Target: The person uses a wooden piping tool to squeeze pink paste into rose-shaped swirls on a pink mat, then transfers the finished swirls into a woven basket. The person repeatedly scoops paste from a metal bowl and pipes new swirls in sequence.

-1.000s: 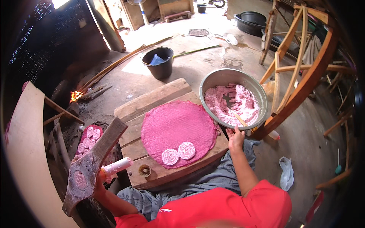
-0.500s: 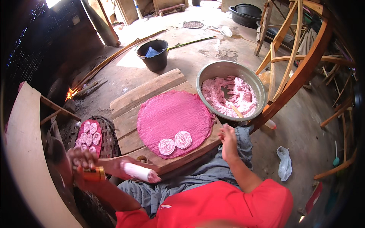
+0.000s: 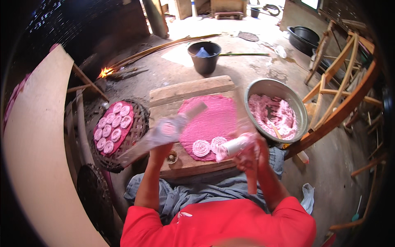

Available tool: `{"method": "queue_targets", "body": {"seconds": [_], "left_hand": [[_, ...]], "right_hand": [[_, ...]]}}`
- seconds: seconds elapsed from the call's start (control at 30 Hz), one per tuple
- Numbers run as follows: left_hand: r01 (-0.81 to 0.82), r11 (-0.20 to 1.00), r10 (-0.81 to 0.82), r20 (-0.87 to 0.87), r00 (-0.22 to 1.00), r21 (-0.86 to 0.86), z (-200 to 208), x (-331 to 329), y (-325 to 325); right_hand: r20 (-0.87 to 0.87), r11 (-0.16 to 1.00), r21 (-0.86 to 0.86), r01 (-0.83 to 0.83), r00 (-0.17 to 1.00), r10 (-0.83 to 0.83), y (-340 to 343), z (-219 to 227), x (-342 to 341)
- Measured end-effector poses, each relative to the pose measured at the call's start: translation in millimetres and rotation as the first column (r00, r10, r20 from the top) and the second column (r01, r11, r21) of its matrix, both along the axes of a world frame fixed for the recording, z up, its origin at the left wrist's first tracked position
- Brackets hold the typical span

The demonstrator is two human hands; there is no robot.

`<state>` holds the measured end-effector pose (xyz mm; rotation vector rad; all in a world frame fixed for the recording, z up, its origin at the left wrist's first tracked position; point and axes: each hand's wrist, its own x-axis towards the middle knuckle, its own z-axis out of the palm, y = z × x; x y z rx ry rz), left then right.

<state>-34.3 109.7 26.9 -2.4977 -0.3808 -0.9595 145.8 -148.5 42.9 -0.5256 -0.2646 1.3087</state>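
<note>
The left hand (image 3: 161, 151) grips a flat, pink-smeared wooden paddle (image 3: 164, 131), and the right hand's (image 3: 252, 153) grip is wrapped round a white cylindrical press (image 3: 233, 146), both over the pink round mat (image 3: 214, 119) on the low wooden counter (image 3: 187, 88). Judging by the two pink coils (image 3: 209, 145), hold the press steady and level.

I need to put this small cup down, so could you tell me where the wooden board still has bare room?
The wooden board is bare along its far plank, beyond the pink mat, and at the near left corner around a small round thing. The mat's near edge is crowded: two spiral discs, with both hands above.
</note>
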Motion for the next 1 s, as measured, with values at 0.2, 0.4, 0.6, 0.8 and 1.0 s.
{"method": "queue_targets", "body": {"seconds": [0.2,0.4,0.6,0.8,1.0], "left_hand": [[0.28,0.597,-0.388,0.036,0.921,-0.752,21,-3,-46],[0.112,0.431,-0.54,-0.156,0.827,-0.896,54,4,-64],[0.317,-0.168,-0.702,0.339,0.626,-0.933,27,12,-80],[0.263,-0.119,-0.709,0.268,0.652,-0.957,40,17,-61],[0.409,-0.56,-0.531,0.691,0.49,-0.72,90,18,-20]], "right_hand": [[0.965,0.944,0.195,0.266,0.12,-0.233,10,58,7],[0.984,0.99,0.136,0.035,-0.12,-0.131,23,80,2],[0.991,0.998,-0.045,-0.045,-0.126,0.039,34,76,-10],[0.623,0.845,-0.31,-0.436,0.578,0.527,34,74,26],[0.101,0.539,0.03,-0.842,0.539,0.836,31,-3,25]]}}
